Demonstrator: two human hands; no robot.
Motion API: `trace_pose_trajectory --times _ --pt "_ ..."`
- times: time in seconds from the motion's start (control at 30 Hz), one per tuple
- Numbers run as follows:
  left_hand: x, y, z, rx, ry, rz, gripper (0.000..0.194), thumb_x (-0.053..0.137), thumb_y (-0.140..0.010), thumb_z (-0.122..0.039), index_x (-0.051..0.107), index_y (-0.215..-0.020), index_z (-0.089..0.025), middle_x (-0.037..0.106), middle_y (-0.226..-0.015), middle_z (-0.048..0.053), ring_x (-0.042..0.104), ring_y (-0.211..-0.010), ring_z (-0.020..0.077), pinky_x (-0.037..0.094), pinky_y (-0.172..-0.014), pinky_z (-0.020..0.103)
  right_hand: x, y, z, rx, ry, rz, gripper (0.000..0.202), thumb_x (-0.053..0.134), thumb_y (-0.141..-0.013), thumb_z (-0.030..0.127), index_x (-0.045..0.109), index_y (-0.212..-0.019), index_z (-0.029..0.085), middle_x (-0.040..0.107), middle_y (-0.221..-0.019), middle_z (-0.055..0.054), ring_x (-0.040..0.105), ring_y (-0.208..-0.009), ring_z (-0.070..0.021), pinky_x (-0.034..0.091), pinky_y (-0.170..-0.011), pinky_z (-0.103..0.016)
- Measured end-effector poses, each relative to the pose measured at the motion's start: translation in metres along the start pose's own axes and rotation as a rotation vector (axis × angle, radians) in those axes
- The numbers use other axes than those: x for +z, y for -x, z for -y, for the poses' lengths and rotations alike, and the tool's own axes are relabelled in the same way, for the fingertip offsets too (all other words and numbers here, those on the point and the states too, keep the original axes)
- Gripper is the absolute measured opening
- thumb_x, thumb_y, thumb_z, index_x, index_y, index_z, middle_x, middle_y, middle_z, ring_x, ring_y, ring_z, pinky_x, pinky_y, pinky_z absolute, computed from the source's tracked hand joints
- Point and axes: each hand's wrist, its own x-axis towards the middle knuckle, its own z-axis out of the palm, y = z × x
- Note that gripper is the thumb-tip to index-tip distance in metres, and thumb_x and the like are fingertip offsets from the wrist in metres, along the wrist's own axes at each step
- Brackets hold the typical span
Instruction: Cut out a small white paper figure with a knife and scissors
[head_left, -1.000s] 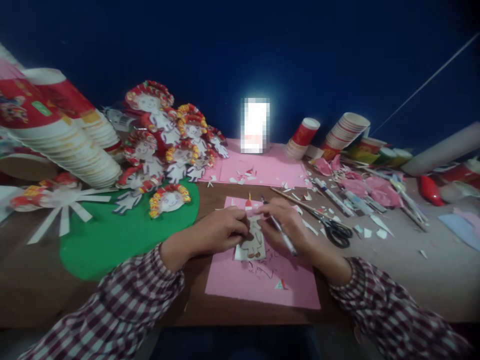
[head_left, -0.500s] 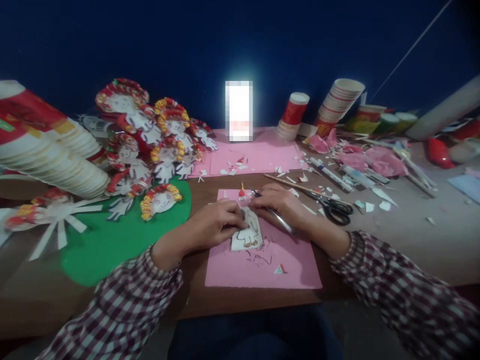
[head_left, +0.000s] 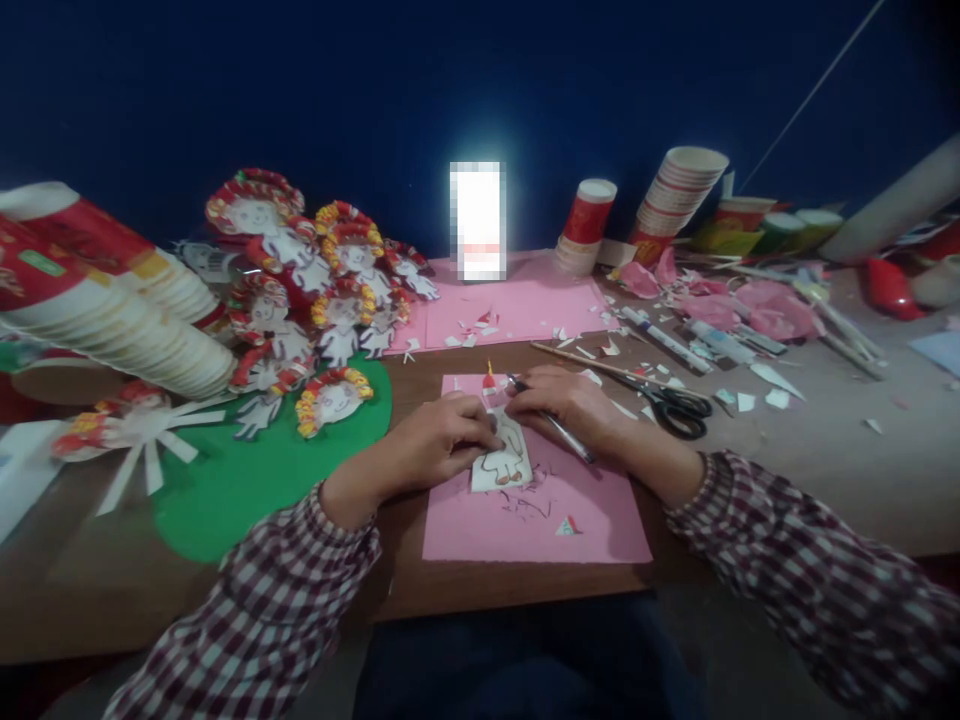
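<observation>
A white piece of paper (head_left: pixel 501 470) with a figure outlined in dark lines lies on a pink sheet (head_left: pixel 600 535). The bent fingers of my left hand (head_left: pixel 450 435) press and hold it from the left. My right hand (head_left: pixel 566 405), fingers curled at the paper's upper right, grips a slim silver pen-shaped tool (head_left: pixel 564 440). Its dark end points up and left; the other end shows below the palm. Dark marks run over the pink sheet under the drawing, and a small triangular scrap (head_left: pixel 568 525) lies near its front edge.
Black scissors (head_left: pixel 679 412) and a thin stick (head_left: pixel 555 350) lie to the right, among markers (head_left: pixel 667 340) and paper scraps. At left are stacked paper cups (head_left: pixel 150 340), several paper dolls (head_left: pixel 349 325) and a green sheet (head_left: pixel 225 500). More cups (head_left: pixel 679 195) stand at the back.
The view has shifted slightly, so the left side of the table appears further right. Both hands keep nearly the same places on the paper and the tool.
</observation>
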Motion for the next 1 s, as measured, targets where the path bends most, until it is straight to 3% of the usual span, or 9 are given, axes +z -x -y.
trace_pose_trajectory --times 0.53,1.0 --pt "-0.002 0.0 -0.002 -0.014 0.001 0.003 0.022 0.055 -0.09 -0.018 0.072 -0.102 -0.024 0.066 -0.1 0.005 0.06 -0.094 0.0167 0.048 -0.082 0.031 -0.013 -0.001 0.015 0.014 0.092 0.132 0.02 0.053 -0.096 0.02 0.072 -0.09 0.018 0.063 -0.084 -0.006 0.055 -0.085 -0.0181 0.041 -0.075 -0.031" --pt "-0.001 -0.001 0.0 0.04 -0.003 -0.011 0.022 0.053 -0.091 -0.018 0.072 -0.101 -0.023 0.068 -0.106 0.006 0.061 -0.101 0.0171 0.049 -0.088 0.032 -0.011 -0.001 0.013 0.03 0.101 0.142 0.02 0.053 -0.096 0.018 0.072 -0.089 0.018 0.061 -0.079 -0.004 0.054 -0.08 -0.0171 0.038 -0.07 -0.03"
